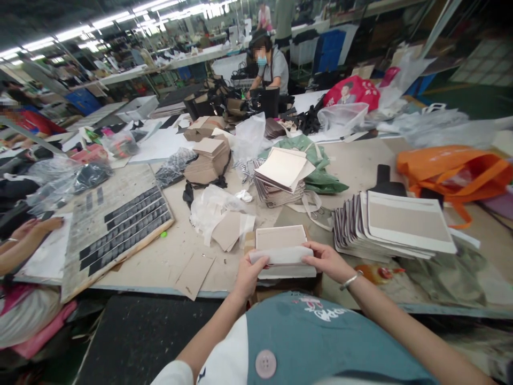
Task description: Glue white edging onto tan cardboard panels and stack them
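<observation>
At the table's front edge, my left hand (249,271) pinches the left end of a white sheet edge (286,255) between thumb and fingers. The other end of that edge is pinched by my right hand (326,261), which has a bracelet at its wrist. Between the hands the edge is raised and folded over. Just behind it lies a beige board panel (281,236) with a pale border, on top of a brown cardboard piece (250,241). Whether the sheet is paper or thin fabric I cannot tell. The fingertips beneath it are hidden.
Bordered panels (409,219) are stacked to the right, beside an orange bag (452,171). Another panel stack (282,171) and brown boards (208,158) stand behind. A board with dark strips (124,230) lies left, near a co-worker's hands (38,227). Another person sits opposite.
</observation>
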`<state>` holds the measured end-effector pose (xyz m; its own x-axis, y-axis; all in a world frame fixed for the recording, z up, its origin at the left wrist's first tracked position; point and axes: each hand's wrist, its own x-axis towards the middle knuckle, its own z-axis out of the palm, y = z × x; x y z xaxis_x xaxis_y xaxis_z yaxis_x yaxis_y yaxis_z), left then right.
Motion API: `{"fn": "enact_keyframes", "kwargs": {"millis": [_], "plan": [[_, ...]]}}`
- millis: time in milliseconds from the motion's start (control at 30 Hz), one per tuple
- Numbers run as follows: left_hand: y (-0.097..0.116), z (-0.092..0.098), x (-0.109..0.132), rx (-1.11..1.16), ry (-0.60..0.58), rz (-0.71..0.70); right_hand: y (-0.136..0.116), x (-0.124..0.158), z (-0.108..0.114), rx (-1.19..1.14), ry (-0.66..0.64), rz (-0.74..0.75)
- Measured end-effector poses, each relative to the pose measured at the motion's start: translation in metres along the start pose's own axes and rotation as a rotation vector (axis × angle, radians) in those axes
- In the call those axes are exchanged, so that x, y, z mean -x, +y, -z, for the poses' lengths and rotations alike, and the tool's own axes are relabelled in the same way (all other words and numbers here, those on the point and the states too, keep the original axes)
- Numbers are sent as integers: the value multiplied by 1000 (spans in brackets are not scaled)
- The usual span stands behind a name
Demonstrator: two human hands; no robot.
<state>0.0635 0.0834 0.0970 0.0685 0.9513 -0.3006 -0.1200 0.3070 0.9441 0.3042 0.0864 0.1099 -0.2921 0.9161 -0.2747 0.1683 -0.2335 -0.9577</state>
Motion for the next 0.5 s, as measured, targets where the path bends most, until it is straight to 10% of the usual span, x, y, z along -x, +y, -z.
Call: {"fn": "enact_keyframes", "kwargs": {"millis": [500], "plan": [[-6, 4, -79, -1092, 228, -374, 17, -59, 13, 789, 454, -103]]}}
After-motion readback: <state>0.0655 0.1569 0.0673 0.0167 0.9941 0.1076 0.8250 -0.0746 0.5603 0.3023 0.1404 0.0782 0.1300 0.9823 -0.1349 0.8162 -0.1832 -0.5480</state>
